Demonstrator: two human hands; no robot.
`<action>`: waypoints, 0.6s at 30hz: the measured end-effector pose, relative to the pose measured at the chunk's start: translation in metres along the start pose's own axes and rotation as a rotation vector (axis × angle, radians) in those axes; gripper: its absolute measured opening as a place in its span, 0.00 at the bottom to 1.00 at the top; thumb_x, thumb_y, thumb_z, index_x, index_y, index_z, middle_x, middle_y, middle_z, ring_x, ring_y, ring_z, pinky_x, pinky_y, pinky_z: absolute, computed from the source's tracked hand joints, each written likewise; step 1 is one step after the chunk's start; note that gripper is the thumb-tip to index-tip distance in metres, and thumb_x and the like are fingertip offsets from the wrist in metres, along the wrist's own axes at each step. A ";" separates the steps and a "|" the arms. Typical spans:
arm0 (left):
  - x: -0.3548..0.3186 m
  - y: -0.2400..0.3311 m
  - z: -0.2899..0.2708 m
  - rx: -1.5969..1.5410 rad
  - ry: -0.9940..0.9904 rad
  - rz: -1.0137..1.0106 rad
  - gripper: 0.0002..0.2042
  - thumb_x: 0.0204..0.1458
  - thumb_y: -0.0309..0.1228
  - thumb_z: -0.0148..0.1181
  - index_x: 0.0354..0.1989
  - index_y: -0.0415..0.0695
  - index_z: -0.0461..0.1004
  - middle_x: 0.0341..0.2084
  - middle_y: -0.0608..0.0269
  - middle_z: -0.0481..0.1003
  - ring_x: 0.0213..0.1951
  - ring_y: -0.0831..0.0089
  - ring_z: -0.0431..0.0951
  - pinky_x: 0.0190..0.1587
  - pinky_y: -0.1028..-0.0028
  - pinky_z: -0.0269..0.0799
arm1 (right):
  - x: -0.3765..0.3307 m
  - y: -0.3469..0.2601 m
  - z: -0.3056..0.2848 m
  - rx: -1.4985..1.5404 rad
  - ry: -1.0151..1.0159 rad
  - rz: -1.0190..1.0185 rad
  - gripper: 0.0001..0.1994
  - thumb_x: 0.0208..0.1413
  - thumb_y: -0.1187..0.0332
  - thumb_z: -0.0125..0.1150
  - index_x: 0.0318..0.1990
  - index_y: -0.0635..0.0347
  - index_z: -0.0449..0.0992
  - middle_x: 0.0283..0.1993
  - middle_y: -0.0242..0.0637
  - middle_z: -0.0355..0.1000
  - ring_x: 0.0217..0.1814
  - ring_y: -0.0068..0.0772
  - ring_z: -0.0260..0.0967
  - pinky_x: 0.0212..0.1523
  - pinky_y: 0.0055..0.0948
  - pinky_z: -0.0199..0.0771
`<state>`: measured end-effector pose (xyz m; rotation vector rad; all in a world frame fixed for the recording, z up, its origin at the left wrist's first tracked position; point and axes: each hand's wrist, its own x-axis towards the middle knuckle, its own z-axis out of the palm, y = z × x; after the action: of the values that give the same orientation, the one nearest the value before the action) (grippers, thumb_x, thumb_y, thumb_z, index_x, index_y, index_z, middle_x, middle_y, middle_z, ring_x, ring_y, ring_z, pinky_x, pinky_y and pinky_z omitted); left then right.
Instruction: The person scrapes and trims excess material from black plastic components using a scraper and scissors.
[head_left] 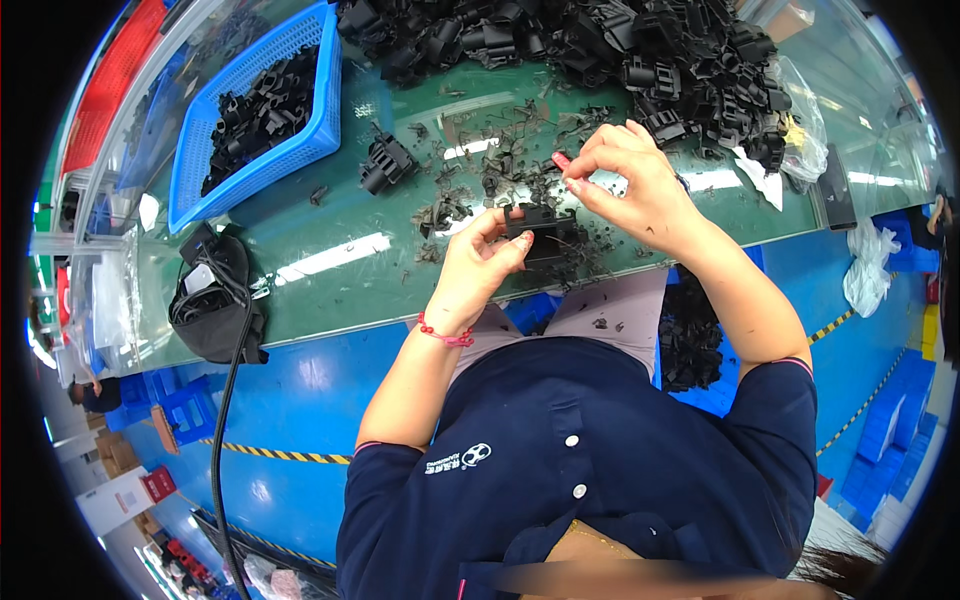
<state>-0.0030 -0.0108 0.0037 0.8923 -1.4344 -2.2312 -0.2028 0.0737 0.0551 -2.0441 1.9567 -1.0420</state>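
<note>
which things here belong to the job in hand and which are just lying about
Likely the job:
black part in the left hand
parts heap
blue basket

Likely just lying about:
black bag
clear plastic bag
white scrap

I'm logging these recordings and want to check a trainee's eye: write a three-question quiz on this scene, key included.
1. Which holds the black plastic part above the table: A) the left grip, B) the right grip, or C) neither?
2. True or false: the blue basket is empty.
3. Fill in the colour: a ____ bracelet circles the person's left wrist.

Key: 1. A. 2. False; black parts lie in it. 3. Red.
</note>
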 end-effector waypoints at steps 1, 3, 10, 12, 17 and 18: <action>0.000 0.000 0.000 0.000 0.000 0.001 0.16 0.49 0.25 0.59 0.46 0.37 0.68 0.35 0.66 0.71 0.29 0.87 0.68 0.30 0.84 0.65 | 0.000 0.000 0.000 0.069 -0.045 0.039 0.04 0.46 0.68 0.61 0.27 0.55 0.75 0.28 0.30 0.65 0.37 0.32 0.64 0.54 0.42 0.53; -0.001 0.000 0.000 -0.006 -0.033 -0.004 0.16 0.50 0.27 0.58 0.47 0.37 0.67 0.35 0.67 0.70 0.30 0.86 0.68 0.31 0.83 0.66 | -0.001 0.002 0.001 0.040 -0.078 0.037 0.03 0.46 0.68 0.62 0.28 0.55 0.75 0.29 0.29 0.67 0.36 0.31 0.65 0.56 0.43 0.51; 0.002 -0.010 -0.001 -0.079 -0.076 0.022 0.16 0.51 0.28 0.58 0.47 0.37 0.67 0.34 0.67 0.70 0.30 0.85 0.67 0.32 0.82 0.67 | 0.003 -0.005 0.010 0.127 -0.100 0.031 0.05 0.46 0.68 0.63 0.25 0.56 0.74 0.28 0.29 0.68 0.40 0.30 0.67 0.60 0.47 0.45; 0.000 -0.007 0.002 -0.118 -0.060 -0.006 0.16 0.51 0.28 0.58 0.47 0.37 0.67 0.33 0.67 0.70 0.31 0.85 0.68 0.34 0.82 0.68 | 0.003 -0.005 0.011 0.078 -0.090 0.022 0.06 0.45 0.67 0.64 0.24 0.56 0.74 0.28 0.29 0.68 0.38 0.30 0.67 0.59 0.45 0.47; -0.001 -0.009 0.001 -0.054 -0.085 0.072 0.17 0.50 0.25 0.59 0.48 0.37 0.65 0.37 0.64 0.71 0.37 0.81 0.71 0.39 0.80 0.70 | 0.003 -0.006 0.005 0.042 -0.063 0.055 0.09 0.44 0.67 0.65 0.19 0.58 0.72 0.25 0.29 0.67 0.33 0.29 0.65 0.54 0.38 0.53; -0.002 -0.008 0.003 -0.062 -0.091 0.130 0.18 0.49 0.23 0.58 0.49 0.37 0.64 0.39 0.62 0.71 0.40 0.80 0.72 0.41 0.79 0.70 | 0.003 -0.006 0.002 0.034 -0.062 0.083 0.12 0.45 0.63 0.64 0.18 0.58 0.71 0.25 0.30 0.66 0.33 0.31 0.65 0.56 0.42 0.52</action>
<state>-0.0034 -0.0044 -0.0018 0.6656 -1.4116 -2.2310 -0.1967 0.0710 0.0579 -1.9364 1.9618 -0.9760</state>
